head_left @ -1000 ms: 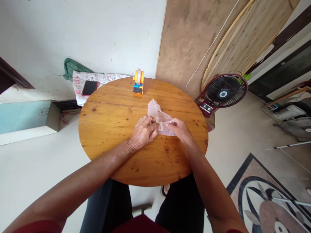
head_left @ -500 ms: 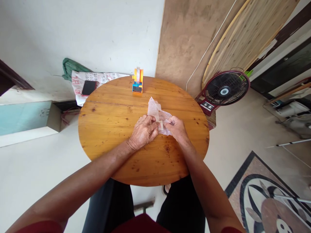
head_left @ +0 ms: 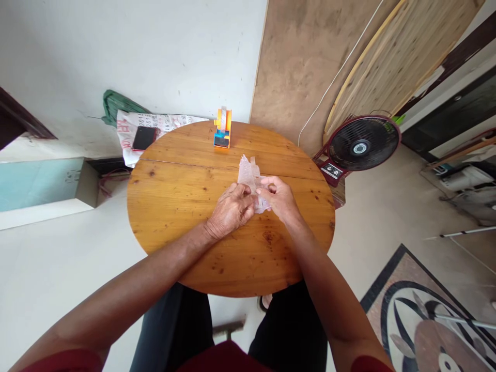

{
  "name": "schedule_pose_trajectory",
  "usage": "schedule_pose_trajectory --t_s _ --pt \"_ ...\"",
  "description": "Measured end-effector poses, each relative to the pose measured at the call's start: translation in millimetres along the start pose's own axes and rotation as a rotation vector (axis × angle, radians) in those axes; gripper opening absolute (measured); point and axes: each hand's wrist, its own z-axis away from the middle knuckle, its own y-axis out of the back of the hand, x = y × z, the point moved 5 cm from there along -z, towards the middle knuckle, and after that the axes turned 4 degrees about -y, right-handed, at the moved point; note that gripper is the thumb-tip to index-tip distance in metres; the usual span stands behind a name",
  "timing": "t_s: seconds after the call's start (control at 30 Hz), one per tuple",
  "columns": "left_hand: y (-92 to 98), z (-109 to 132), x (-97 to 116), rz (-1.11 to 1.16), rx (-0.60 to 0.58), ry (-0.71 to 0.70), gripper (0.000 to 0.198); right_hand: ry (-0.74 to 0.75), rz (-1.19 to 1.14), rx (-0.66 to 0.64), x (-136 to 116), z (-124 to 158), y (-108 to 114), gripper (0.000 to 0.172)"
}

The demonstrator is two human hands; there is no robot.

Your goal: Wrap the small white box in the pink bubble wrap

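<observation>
A crumpled sheet of clear bubble wrap (head_left: 246,172) lies on the round wooden table (head_left: 174,201), folded over toward its right side. My left hand (head_left: 231,207) rests on the table with curled fingers, gripping the wrap's left edge. From the right, my right hand (head_left: 281,197) pinches the folded right part of the wrap between thumb and fingers. Whatever may lie inside the folds is too small and blurred to name. Beyond the hands, an orange and blue tape dispenser (head_left: 222,129) stands near the table's far edge.
A dark phone (head_left: 144,138) lies on a white printed sack (head_left: 126,124) left of the table, by a green bag (head_left: 116,105). At the right stands a dark red fan (head_left: 360,147). A large round wooden board (head_left: 387,67) leans behind it.
My right hand has brought the right flap of the bubble wrap inward and leftward over the middle. My left hand has stayed nearly in place. The whole view has shifted slightly.
</observation>
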Motion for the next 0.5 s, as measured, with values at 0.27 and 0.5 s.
schedule_pose_trajectory --t_s 0.27,0.5 --pt "1.2 -0.6 0.2 0.049 -0.006 0.008 0.026 0.088 0.200 -0.044 -13.5 1.5 -3.5 0.044" --pt "2.4 -1.1 -1.2 0.104 -0.019 0.072 0.021 0.099 0.162 -0.099 -20.2 16.2 -0.9 0.056"
